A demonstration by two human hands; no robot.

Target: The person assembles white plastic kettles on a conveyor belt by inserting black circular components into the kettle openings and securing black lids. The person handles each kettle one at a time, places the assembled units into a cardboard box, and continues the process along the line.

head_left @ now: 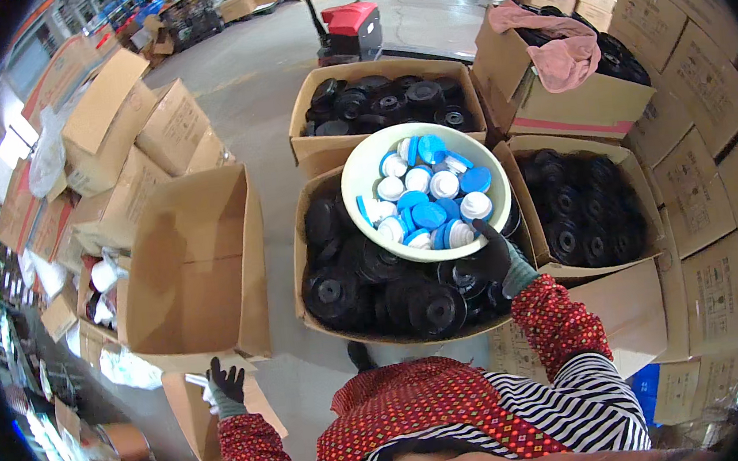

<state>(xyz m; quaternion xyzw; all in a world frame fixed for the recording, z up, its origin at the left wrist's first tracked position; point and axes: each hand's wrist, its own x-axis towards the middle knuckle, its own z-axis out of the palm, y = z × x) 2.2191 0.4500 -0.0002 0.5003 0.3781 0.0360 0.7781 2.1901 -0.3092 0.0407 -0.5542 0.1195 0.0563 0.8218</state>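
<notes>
I see the bowl (363, 173) ahead-left of my right hand (497, 252), grip unclear; my left hand (227, 391) is splayed.

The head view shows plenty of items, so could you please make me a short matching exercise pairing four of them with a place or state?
Column one:
1. Pale bowl
2. Pink cloth
3. Person's right hand
4. Person's left hand

Column two:
A. At the bowl's lower right edge
B. Holding a heap of blue and white pieces
C. At the lower left of the picture, well apart from the bowl
D. Draped over an open cardboard box at the upper right

Right pairs: 1-B, 2-D, 3-A, 4-C
</notes>
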